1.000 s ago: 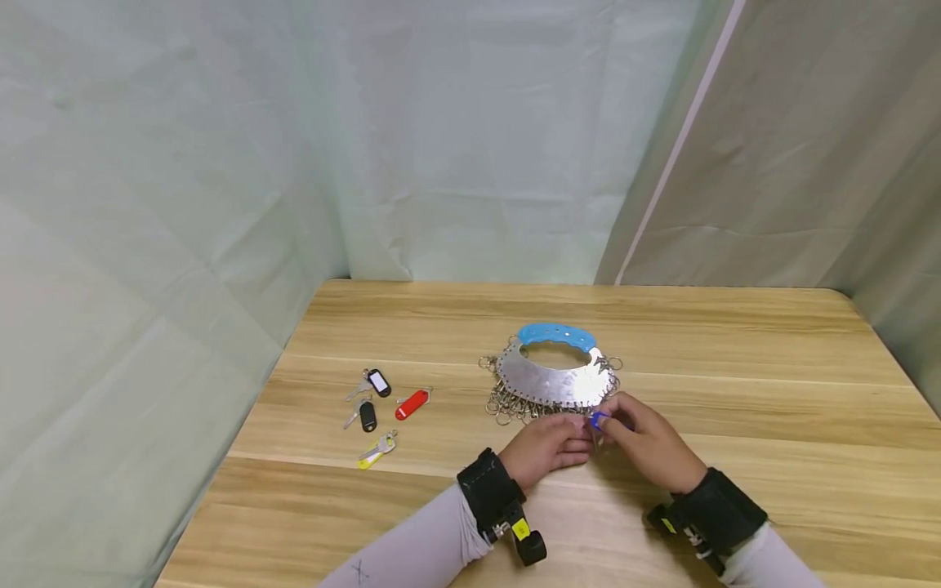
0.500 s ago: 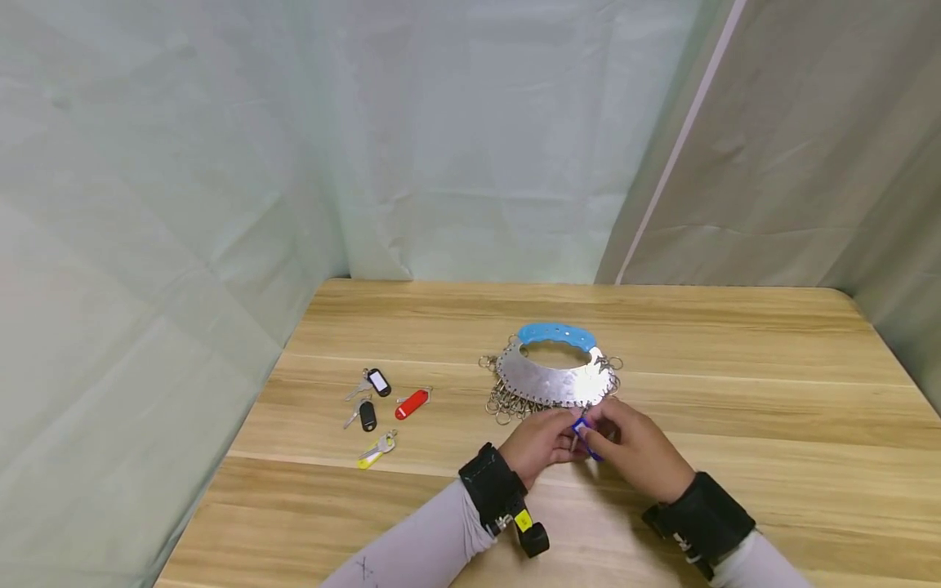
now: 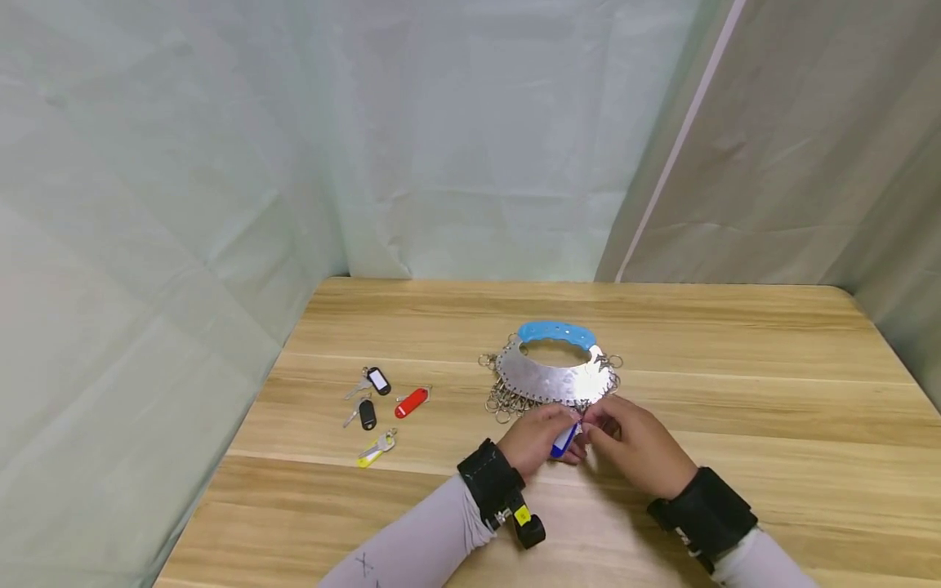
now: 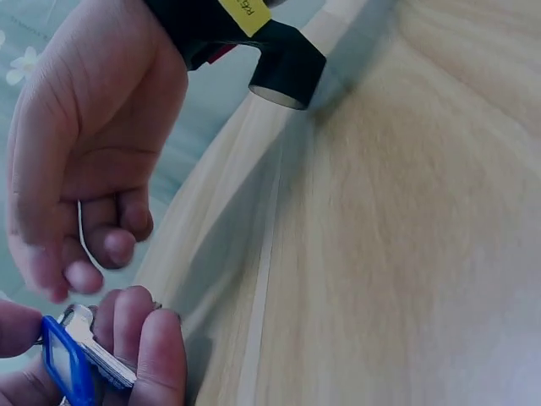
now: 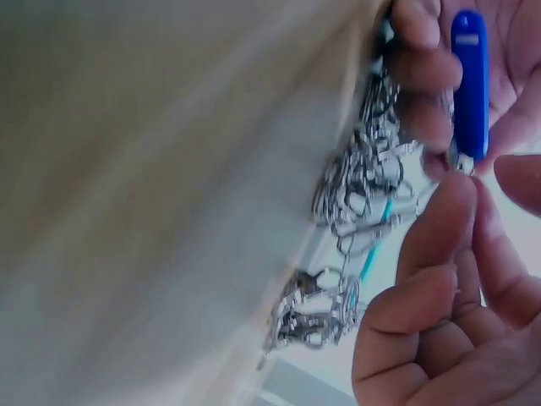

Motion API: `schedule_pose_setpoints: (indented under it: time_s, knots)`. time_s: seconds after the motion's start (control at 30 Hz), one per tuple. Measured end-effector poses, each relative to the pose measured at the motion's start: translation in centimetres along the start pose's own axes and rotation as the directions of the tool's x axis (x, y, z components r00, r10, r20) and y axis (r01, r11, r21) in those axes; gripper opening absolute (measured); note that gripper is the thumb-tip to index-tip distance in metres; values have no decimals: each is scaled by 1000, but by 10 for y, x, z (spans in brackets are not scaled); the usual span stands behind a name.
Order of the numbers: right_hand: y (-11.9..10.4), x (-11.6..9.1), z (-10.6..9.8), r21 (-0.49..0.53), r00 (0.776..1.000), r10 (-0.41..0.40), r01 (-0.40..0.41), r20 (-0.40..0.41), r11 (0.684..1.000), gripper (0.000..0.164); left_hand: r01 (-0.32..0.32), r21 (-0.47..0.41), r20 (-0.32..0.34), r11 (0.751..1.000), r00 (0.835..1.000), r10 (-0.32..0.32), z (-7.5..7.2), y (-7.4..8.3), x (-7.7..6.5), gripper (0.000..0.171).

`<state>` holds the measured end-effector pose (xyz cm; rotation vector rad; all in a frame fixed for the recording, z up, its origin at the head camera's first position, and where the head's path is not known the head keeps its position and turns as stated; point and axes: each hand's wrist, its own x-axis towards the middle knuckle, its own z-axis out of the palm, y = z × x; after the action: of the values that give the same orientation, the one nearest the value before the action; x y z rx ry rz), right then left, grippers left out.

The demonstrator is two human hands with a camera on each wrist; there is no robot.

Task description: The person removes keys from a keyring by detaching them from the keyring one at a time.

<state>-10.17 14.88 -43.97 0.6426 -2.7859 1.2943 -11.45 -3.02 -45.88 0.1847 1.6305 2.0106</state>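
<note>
A blue key tag with a white label lies in my left hand, which holds it between thumb and fingers. Its silver key rests against the left fingers in the left wrist view. My right hand pinches the small metal ring at the tag's end with thumb and forefinger. Just beyond both hands lies a curved metal key holder with a blue handle. Many small clips and rings hang along its edge, and the hands hide part of them.
On the left of the wooden table lie keys with tags: two black tags, a red tag and a yellow tag. Pale curtains hang behind the table.
The blue tag has turned and moved left, from the right fingers onto the left hand. The right hand has shifted slightly left and now pinches its ring end. The key holder stays still.
</note>
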Motion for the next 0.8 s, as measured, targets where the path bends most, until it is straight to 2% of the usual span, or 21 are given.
schedule_pose_setpoints:
  time_s: [0.17,0.3,0.53,0.8]
  knots:
    - [4,7,-6,-34,998,-22,20,-59,999,24,9,-2,1,1000,1000,-9,-2,2,0,24]
    - [6,12,-7,-86,996,-71,66,-61,994,31,9,-9,-4,1000,1000,-9,-2,2,-1,26]
    - [8,13,-7,-102,993,-96,89,-66,991,13,21,31,-22,999,1000,-20,-5,0,1,25]
    - [10,14,-8,-72,997,-78,79,14,994,10,-9,29,-38,1000,999,10,-8,1,3,26]
